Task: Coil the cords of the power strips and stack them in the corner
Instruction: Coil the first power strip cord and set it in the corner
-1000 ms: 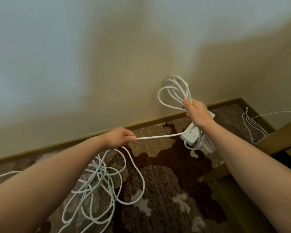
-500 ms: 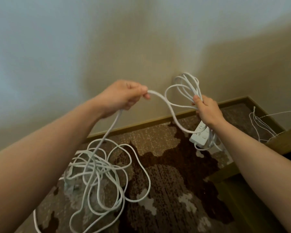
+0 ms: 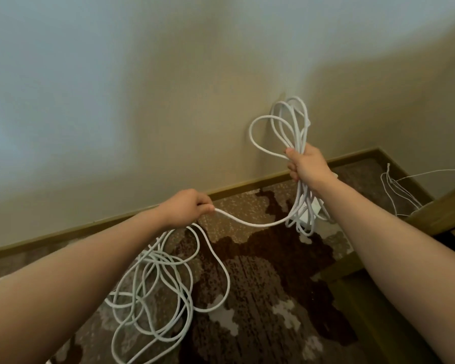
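A brown patterned carpet (image 3: 273, 271) meets a plain wall (image 3: 168, 101). The right hand (image 3: 309, 166) is raised, grasping the coiled loops (image 3: 289, 122) with the power strip (image 3: 309, 210) hanging below. The left hand (image 3: 188, 206) pinches the white cord (image 3: 252, 222); loose cord (image 3: 155, 290) lies tangled on the carpet.

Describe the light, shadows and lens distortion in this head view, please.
Head view: soft, uneven light; the wall looks bluish at left and beige toward the corner, where a broad shadow falls. No glare. The wide angle bends the baseboard and enlarges the forearms at the edges. The left hand, right hand and white cord look reasonably sharp.
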Demonstrator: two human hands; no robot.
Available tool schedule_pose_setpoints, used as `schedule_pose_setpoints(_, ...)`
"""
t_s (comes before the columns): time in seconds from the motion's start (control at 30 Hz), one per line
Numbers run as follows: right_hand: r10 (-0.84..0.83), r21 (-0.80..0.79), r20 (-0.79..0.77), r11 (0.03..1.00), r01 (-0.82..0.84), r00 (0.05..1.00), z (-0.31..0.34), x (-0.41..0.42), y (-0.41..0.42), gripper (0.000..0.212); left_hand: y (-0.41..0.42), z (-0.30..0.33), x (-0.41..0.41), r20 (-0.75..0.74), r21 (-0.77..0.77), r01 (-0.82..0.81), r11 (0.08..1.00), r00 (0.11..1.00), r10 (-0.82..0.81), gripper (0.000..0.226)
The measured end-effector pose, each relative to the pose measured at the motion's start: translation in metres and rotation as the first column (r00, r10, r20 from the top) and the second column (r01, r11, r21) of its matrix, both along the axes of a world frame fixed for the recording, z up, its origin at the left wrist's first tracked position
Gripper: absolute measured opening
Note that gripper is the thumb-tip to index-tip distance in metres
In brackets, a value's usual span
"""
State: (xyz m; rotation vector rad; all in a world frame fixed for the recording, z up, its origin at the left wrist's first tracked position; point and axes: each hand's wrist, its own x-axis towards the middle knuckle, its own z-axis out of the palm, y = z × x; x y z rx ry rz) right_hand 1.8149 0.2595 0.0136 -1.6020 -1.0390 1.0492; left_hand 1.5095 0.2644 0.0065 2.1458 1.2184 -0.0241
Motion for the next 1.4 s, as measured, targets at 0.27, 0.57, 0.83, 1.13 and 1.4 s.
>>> schedule_pose_setpoints(0.27, 0.021, 0.019, 0.109, 1.000, -0.023, 0.994, 0.004, 0.011, -0.004, 0.017, -0.010, -0.018, 0.014, -0.044, -0.080, 0.100, 0.992, 0.994, -0.104, 0.021)
schedule_pose_setpoints(0.57, -0.216, 0.156, 0.392, 0.974, 0.166, 0.894, 0.001, 0.022, -0.002, 0.019, 0.009, -0.032, -0.079, 0.084, -0.384, -0.260, 0.886, 0.946, 0.314, 0.029)
schedule_pose_setpoints(0.83, -0.223, 0.134, 0.289, 0.972, 0.191, 0.931, 0.006, 0.022, -0.002, 0.019, 0.003, 0.001, -0.081, 0.048, -0.319, -0.361, 0.876, 0.917, 0.395, 0.024)
schedule_pose_setpoints(1.13, -0.057, 0.032, 0.038, 0.998, 0.056, 0.998, 0.010, 0.010, -0.005, 0.019, 0.021, 0.090, 0.031, 0.313, 0.054, -0.013, 0.998, 0.950, -0.005, 0.018)
schedule_pose_setpoints(1.4, 0.187, -0.026, 0.171, 0.982, -0.185, 0.967, 0.009, 0.003, -0.016, 0.015, 0.033, 0.008, -0.027, -0.446, 0.015, 0.028, 0.999, 0.895, -0.019, 0.017)
